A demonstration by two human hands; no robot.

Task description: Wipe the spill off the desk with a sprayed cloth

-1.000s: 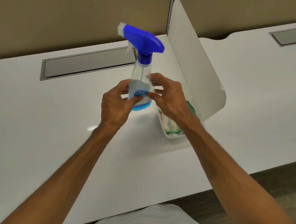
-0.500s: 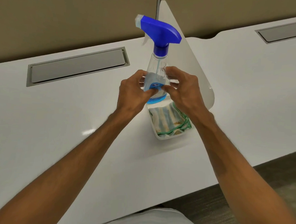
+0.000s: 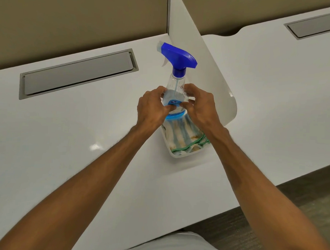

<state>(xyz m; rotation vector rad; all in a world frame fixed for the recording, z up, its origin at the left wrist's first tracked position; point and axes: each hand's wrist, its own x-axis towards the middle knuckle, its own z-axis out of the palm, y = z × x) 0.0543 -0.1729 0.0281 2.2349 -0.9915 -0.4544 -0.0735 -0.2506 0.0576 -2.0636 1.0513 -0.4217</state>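
Note:
A clear spray bottle point(image 3: 176, 84) with a blue trigger head and a little blue liquid at its base stands upright over the far end of a white tray point(image 3: 175, 155). My left hand point(image 3: 151, 108) and my right hand point(image 3: 200, 105) both grip its lower body from either side. A striped cloth point(image 3: 184, 136) with a green hem lies bunched in the tray just below the bottle. A small glossy wet spot point(image 3: 95, 146) shows on the white desk left of my left forearm.
A white curved divider panel point(image 3: 205, 66) rises right behind the bottle and tray. A grey cable hatch point(image 3: 78, 73) is set into the desk at the back left, another point(image 3: 315, 25) at the far right. The desk's front edge point(image 3: 223, 211) runs near my body.
The view has tilted down, so the bottle sits lower in frame and the cloth in the tray shows fully. Both hands keep the same hold on the bottle.

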